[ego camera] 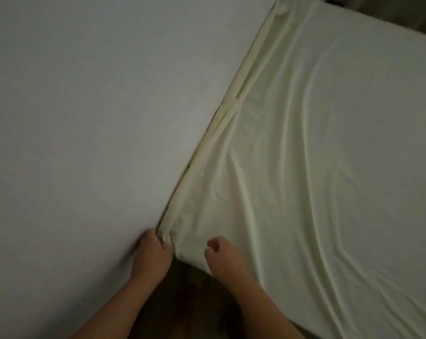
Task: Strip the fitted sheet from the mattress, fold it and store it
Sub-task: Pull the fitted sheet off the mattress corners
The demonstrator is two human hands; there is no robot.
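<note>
fitted sheet [329, 167]: pale yellow, wrinkled, spread across the mattress top, with the mattress itself covered. It fills the right half of the view, and its long side runs tight along a white wall [84, 118] on the left. The near corner is bunched up against the wall. left hand [153, 253] is at that corner, fingers curled into the bunched fabric and gripping it. right hand [223, 255] is just beside it on the sheet's near edge, fingers curled; too blurred to tell whether it holds cloth. Dark wood floor [182, 294] shows between the forearms.
</note>
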